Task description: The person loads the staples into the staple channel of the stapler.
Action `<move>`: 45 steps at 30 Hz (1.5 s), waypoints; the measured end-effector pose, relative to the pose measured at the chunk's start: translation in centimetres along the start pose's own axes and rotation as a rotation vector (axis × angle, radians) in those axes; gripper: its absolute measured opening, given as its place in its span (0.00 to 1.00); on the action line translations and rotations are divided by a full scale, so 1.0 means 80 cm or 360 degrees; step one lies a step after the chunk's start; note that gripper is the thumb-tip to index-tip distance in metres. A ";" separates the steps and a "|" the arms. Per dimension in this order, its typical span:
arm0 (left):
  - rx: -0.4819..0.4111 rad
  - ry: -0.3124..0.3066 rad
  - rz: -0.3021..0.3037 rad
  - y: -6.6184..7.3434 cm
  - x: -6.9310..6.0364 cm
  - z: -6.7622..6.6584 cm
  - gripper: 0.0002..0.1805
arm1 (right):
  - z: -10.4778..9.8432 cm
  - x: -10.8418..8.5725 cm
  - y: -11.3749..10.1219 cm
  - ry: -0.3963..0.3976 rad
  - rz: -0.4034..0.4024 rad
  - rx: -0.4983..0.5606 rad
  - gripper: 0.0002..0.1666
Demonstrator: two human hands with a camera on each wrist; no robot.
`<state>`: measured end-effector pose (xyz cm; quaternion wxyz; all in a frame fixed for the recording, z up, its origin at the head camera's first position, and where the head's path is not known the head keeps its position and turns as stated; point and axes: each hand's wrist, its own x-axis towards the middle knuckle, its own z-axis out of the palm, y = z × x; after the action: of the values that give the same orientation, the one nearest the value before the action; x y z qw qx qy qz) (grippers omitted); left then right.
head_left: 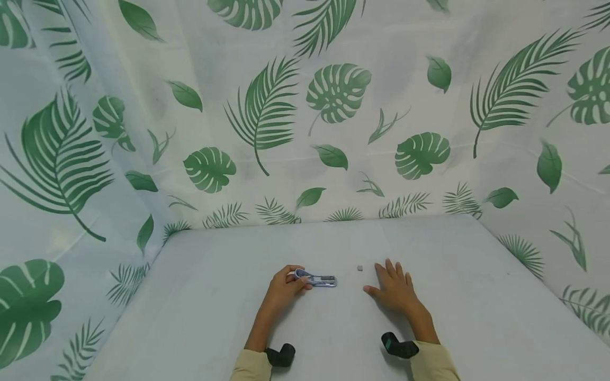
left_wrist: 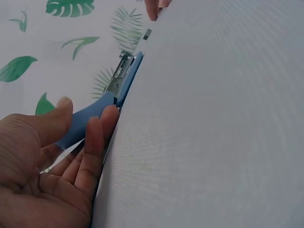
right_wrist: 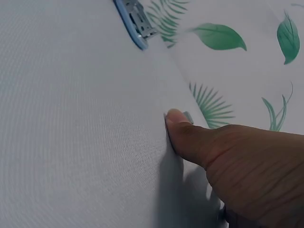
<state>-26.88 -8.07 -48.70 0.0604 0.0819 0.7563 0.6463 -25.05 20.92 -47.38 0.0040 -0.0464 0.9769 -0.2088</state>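
Pinching blue stapler (head_left: 316, 280) w/ L hand (head_left: 284, 291), approx midway btwn worktop (head_left: 200, 317) side edges; R hand (head_left: 396, 292) spread nr tiny grey block (head_left: 359, 268), R-edge side of stapler; careless R hand sweep might knock block toward far edge

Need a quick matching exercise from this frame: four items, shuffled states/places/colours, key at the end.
1. stapler
2. small grey piece
3. right hand
4. backdrop

A. white with green leaves
B. gripped by the left hand
C. fingers spread, holding nothing
D. on the table, apart from both hands

Pairs: 1-B, 2-D, 3-C, 4-A
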 end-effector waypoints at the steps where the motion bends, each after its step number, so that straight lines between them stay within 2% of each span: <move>1: 0.0012 -0.0001 -0.0003 0.000 0.000 0.000 0.21 | 0.001 0.001 0.000 0.0004 0.0000 0.0020 0.47; 11: 0.0129 0.0012 0.0074 0.002 -0.002 0.000 0.21 | 0.011 0.018 0.004 0.0082 0.0020 0.0091 0.49; 15: 0.0219 0.0046 0.0065 -0.001 -0.003 0.000 0.20 | 0.014 0.022 0.005 0.0094 0.0017 0.0110 0.46; 19: 0.0218 0.0060 0.0055 -0.001 -0.004 0.002 0.20 | 0.019 0.028 0.006 0.0138 0.0048 0.0151 0.39; 25: 0.0238 0.0061 0.0097 0.001 -0.007 0.006 0.18 | 0.025 0.036 0.003 0.0329 0.0171 0.0312 0.24; 29: 0.0272 0.0078 0.0103 0.003 -0.007 0.006 0.18 | 0.028 0.040 -0.001 0.0406 0.0165 0.0357 0.18; 33: 0.0315 0.0090 0.0090 0.000 -0.006 0.004 0.17 | 0.033 0.045 -0.004 0.0441 0.0168 0.0382 0.14; 41: 0.0370 0.0102 0.0124 0.001 -0.005 0.005 0.17 | 0.036 0.053 -0.007 0.0518 0.0228 0.0339 0.11; 45: 0.0388 0.0114 0.0105 0.000 -0.005 0.007 0.18 | 0.038 0.054 -0.007 0.0574 0.0251 0.0354 0.10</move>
<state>-26.37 -7.59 -48.76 0.0018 0.0905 0.8278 0.5537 -29.21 18.75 -49.90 -0.1493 0.0690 0.9333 -0.3191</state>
